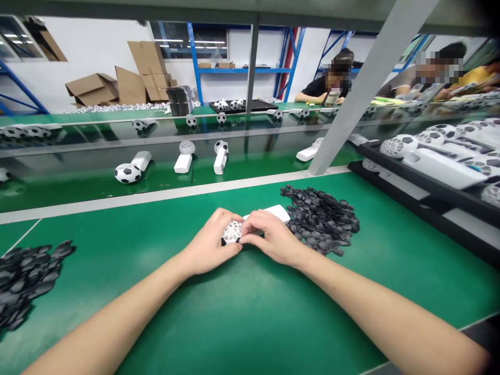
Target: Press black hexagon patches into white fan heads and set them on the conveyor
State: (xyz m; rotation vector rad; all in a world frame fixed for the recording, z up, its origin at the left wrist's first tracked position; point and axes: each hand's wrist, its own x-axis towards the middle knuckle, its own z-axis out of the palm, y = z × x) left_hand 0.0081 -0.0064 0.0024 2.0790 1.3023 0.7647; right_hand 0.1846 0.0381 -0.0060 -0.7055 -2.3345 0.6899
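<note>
At the middle of the green table, my left hand (211, 242) is wrapped round a white openwork soccer ball (233, 232). A few dark patches show low on the ball. Attached or just behind it, a white handle-like body (278, 212) sticks out to the right, partly hidden by my fingers. My right hand (269, 234) is closed in a pinch against the ball's right side, and whatever is between its fingertips is hidden. Just right of that hand lies a heap of small black pieces (320, 219). Another heap of black pieces (27, 281) is at the far left.
Behind a pale rail (164, 195), a green conveyor carries soccer-ball items with white bodies (128, 173). Stacked black trays (429, 177) of white ball parts stand at right. A slanted grey post (367, 88) rises beyond the table. Co-workers (328, 86) sit across, near cardboard boxes (96, 89).
</note>
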